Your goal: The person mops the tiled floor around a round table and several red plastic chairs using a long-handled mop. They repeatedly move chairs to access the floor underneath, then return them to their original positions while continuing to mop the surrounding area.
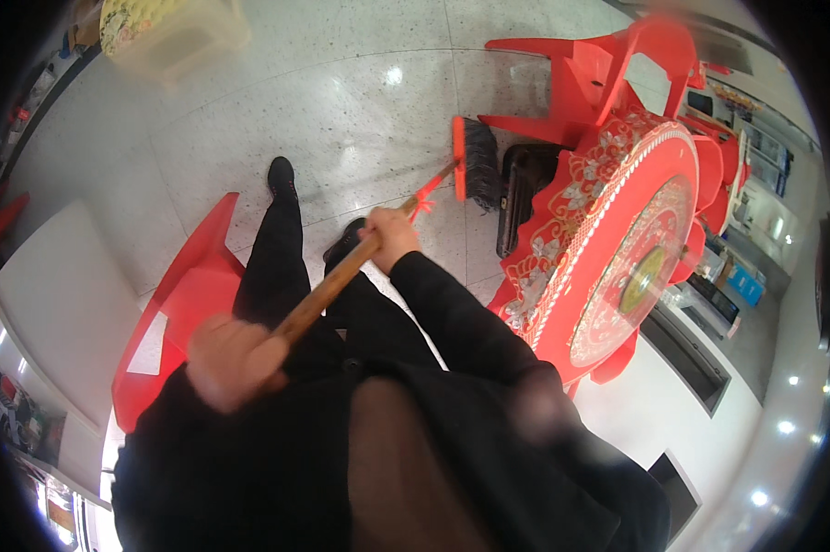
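A long-handled broom (459, 159) with a wooden stick, an orange-red head bar and dark bristles lies across the view, its bristles at the floor (360, 90) beside a black case-like object (518, 207). My left hand (229, 359), somewhat blurred, is closed round the upper end of the stick near my waist. Lower down the stick, my right hand (391, 238) grips it just above a red tie. Both my shoes stand on the speckled tiles, left of the broom head.
A round table with a red patterned cloth (553, 276) and a glass turntable stands at right. Red plastic chairs (580, 83) surround it; another red chair (194, 297) is close at left. A pale plastic stool or bin (187, 41) stands at top left, a white counter (56, 290) at far left.
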Available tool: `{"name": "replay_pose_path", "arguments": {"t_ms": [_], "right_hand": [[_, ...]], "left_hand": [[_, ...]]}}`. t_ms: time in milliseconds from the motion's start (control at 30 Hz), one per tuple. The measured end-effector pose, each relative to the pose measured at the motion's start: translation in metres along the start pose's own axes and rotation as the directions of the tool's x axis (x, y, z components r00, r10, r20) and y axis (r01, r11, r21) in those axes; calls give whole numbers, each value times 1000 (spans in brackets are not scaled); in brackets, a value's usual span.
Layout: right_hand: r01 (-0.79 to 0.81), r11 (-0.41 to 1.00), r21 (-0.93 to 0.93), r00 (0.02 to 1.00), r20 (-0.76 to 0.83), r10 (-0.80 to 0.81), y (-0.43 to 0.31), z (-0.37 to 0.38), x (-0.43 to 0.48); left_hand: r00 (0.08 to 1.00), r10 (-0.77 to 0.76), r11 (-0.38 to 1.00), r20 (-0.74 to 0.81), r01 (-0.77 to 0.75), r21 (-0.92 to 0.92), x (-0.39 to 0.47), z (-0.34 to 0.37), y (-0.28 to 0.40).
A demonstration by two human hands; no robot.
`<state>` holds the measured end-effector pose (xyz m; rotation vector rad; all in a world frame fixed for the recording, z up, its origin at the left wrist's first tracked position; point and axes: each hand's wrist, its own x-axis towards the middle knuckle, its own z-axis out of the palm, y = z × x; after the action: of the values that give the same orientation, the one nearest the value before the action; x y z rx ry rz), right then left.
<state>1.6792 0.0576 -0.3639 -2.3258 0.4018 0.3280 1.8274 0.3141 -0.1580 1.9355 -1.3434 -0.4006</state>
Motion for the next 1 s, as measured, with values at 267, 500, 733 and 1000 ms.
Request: {"name": "replay_pose_path", "arguments": {"t_ms": [267, 500, 733, 1000], "right_hand": [[115, 988, 100, 941, 308, -141, -80, 4, -25], [-21, 965, 260, 884, 455, -103, -117, -55, -40], [-18, 989, 145, 999, 36, 13, -135, -123, -64], [22, 998, 67, 882, -471, 12, -31, -127, -36]], "left_hand": [[991, -134, 987, -24, 136, 81, -25, -62, 38], [909, -246, 956, -337, 285, 73, -13, -98, 63], [972, -90, 990, -215, 111, 85, 4, -110, 100], [927, 339, 940, -160, -328, 95, 96, -45, 72]]}}
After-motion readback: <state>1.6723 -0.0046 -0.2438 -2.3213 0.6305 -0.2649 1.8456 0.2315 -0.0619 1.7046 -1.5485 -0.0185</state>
